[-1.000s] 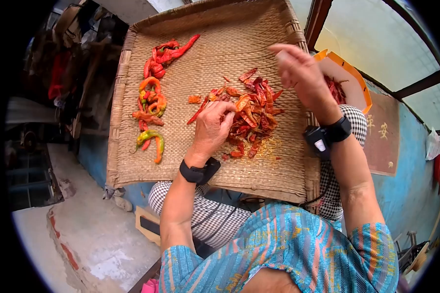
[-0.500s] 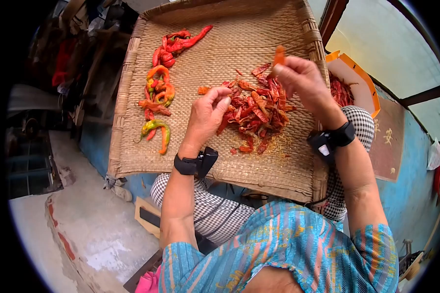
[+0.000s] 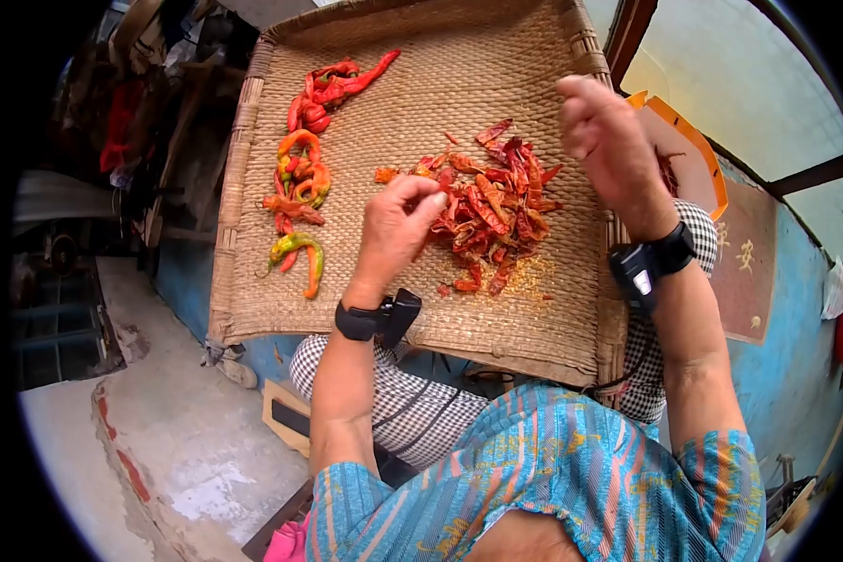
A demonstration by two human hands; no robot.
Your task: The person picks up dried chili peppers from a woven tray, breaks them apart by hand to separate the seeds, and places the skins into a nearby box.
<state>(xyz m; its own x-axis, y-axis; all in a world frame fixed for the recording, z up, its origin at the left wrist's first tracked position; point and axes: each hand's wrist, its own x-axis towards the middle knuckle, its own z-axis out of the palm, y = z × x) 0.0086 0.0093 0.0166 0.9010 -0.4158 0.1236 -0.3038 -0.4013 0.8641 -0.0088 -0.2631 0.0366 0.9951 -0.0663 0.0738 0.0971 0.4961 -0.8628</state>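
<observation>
A heap of dried red chili peppers (image 3: 492, 201) lies right of centre on a woven tray (image 3: 365, 272), with pale seeds (image 3: 529, 276) scattered at its lower edge. At the heap's left side, my left hand (image 3: 395, 227) is closed in a pinch, and a piece of dried chili pepper (image 3: 445, 177) shows at its fingertips. My right hand (image 3: 613, 140) is raised over the tray's right rim, its fingers apart and slightly blurred, with nothing visible in them. Fresher chili peppers, red (image 3: 328, 91), orange (image 3: 300, 178) and green-yellow (image 3: 300, 255), form a column along the tray's left side.
Beyond the right rim stands an orange-edged box (image 3: 698, 155) with dried chilies inside, partly hidden by my right hand. The tray rests across my knees in checked trousers (image 3: 421, 412). A blue wall (image 3: 787, 309) is at the right, and cluttered shelves (image 3: 173, 140) are at the left.
The orange-red piece held in my right hand is no longer visible. That hand has moved right toward the box and its fingers have loosened. My left hand stays at the heap's edge.
</observation>
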